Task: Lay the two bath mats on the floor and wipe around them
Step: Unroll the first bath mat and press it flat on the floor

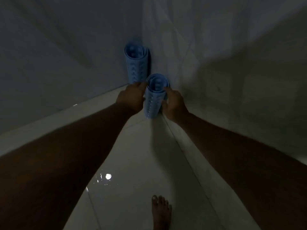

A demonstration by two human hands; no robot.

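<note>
We see the near mat [154,100] rolled, axis upright, just before the corner [143,27], fingers of left hand [131,97] and right hand [174,105] curled round it. The far mat [137,63] stands upright in the corner.

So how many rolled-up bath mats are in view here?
2. The far mat stands upright, rolled, in the wall corner; the near mat, also rolled, is held between the left hand and right hand.
</note>
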